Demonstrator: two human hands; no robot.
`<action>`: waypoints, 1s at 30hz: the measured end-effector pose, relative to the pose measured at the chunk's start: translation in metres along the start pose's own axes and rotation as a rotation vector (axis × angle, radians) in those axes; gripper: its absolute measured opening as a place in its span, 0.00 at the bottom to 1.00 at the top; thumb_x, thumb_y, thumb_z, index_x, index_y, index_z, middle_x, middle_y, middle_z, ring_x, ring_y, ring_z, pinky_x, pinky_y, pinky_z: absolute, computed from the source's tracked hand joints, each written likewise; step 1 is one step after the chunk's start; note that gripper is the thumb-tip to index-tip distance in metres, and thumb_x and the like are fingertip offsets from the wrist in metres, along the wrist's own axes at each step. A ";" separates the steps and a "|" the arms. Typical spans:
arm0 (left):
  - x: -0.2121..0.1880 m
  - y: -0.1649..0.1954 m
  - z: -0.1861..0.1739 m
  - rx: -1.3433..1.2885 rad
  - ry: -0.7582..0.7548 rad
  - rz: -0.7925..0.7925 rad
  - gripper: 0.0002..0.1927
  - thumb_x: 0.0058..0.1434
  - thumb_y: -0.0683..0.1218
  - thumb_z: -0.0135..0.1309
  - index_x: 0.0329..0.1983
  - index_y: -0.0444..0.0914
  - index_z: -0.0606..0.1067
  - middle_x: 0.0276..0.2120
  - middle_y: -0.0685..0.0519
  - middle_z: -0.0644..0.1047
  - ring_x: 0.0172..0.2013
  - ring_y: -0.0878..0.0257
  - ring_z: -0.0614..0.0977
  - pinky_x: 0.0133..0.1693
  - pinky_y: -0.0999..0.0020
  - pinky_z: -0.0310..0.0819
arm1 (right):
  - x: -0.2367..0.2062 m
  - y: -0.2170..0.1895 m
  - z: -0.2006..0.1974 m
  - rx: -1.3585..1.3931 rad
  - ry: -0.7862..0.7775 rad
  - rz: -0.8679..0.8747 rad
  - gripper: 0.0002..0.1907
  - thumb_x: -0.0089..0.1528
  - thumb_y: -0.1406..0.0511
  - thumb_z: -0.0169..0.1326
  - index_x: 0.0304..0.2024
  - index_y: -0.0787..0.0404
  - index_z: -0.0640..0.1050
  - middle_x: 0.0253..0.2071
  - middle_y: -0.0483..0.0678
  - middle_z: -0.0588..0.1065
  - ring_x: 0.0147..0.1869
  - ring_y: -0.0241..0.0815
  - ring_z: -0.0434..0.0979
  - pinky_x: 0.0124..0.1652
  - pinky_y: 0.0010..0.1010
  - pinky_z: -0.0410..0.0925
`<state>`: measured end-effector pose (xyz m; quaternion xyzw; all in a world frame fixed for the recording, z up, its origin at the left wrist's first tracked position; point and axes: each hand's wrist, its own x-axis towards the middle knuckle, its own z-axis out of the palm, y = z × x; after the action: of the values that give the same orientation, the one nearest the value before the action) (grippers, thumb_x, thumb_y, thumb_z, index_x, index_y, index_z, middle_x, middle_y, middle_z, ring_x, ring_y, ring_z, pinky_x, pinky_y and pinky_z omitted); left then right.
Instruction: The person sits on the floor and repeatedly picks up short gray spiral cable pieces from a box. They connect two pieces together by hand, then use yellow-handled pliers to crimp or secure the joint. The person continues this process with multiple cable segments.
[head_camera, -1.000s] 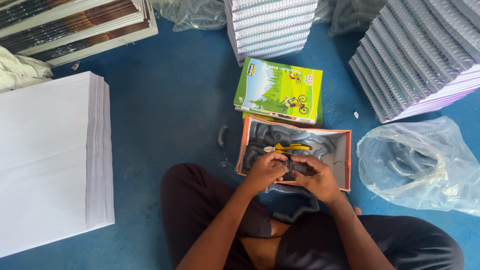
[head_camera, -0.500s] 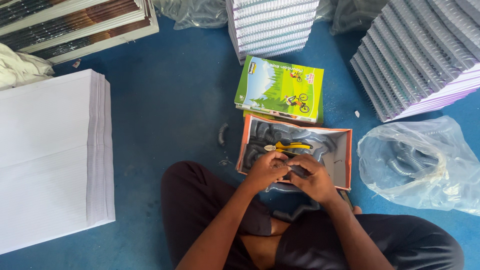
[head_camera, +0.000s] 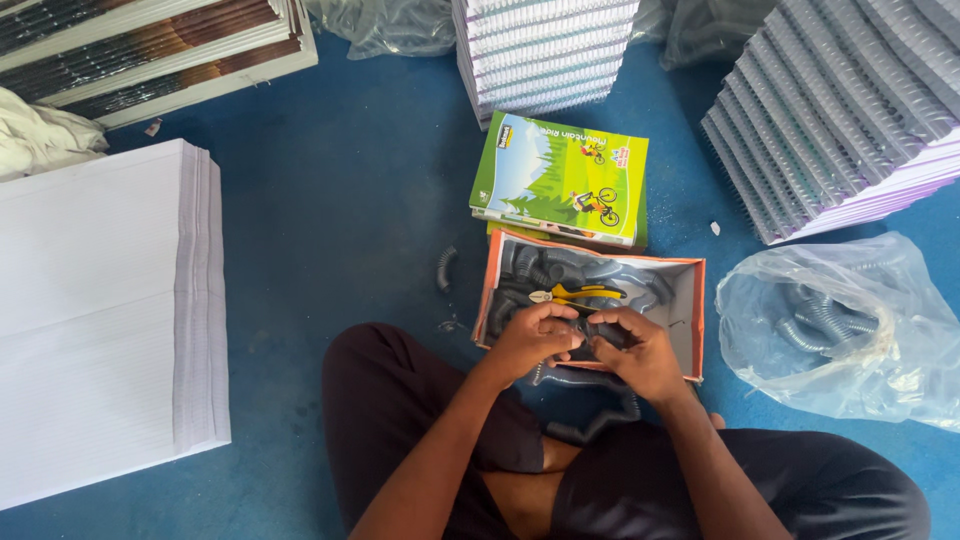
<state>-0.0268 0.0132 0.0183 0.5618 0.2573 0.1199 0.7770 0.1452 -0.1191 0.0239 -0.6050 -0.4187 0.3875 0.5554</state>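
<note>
Hands meet over the near edge of an orange-rimmed cardboard box (head_camera: 693, 300) on the blue floor. Left hand (head_camera: 530, 340) and right hand (head_camera: 640, 350), each grip closed on a dark spiral coil (head_camera: 585, 335). Yellow-handled pliers (head_camera: 575, 294) lie in the box. Green-covered notebooks (head_camera: 560, 180) just beyond; plastic bag of coils (head_camera: 840, 330) to the right.

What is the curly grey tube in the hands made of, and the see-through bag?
The grey tube looks like flexible ribbed plastic, matte: it bends and shows ridges. The bag looks like thin clear plastic film, shiny and crinkled, with more coils showing through.
</note>
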 end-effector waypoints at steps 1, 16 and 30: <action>-0.002 0.002 -0.001 -0.003 -0.004 0.003 0.26 0.59 0.45 0.60 0.60 0.31 0.71 0.42 0.47 0.83 0.32 0.68 0.81 0.30 0.75 0.75 | 0.000 -0.001 0.001 -0.014 0.003 0.001 0.16 0.60 0.75 0.60 0.50 0.66 0.78 0.45 0.46 0.78 0.47 0.33 0.79 0.44 0.24 0.74; 0.010 -0.020 0.007 0.039 0.084 0.029 0.21 0.61 0.41 0.59 0.56 0.31 0.73 0.35 0.52 0.77 0.29 0.70 0.76 0.28 0.78 0.71 | 0.002 -0.014 0.005 -0.222 -0.107 -0.303 0.22 0.54 0.75 0.63 0.51 0.64 0.80 0.48 0.51 0.78 0.52 0.43 0.79 0.51 0.30 0.72; -0.002 0.005 0.002 0.084 -0.004 -0.029 0.25 0.59 0.49 0.63 0.55 0.30 0.75 0.35 0.50 0.81 0.29 0.69 0.80 0.30 0.76 0.73 | 0.000 0.006 -0.006 0.040 -0.035 0.018 0.17 0.59 0.75 0.59 0.51 0.66 0.78 0.47 0.47 0.77 0.52 0.33 0.77 0.50 0.25 0.72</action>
<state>-0.0268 0.0120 0.0240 0.5903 0.2685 0.0968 0.7551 0.1515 -0.1214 0.0186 -0.5906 -0.4149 0.4114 0.5566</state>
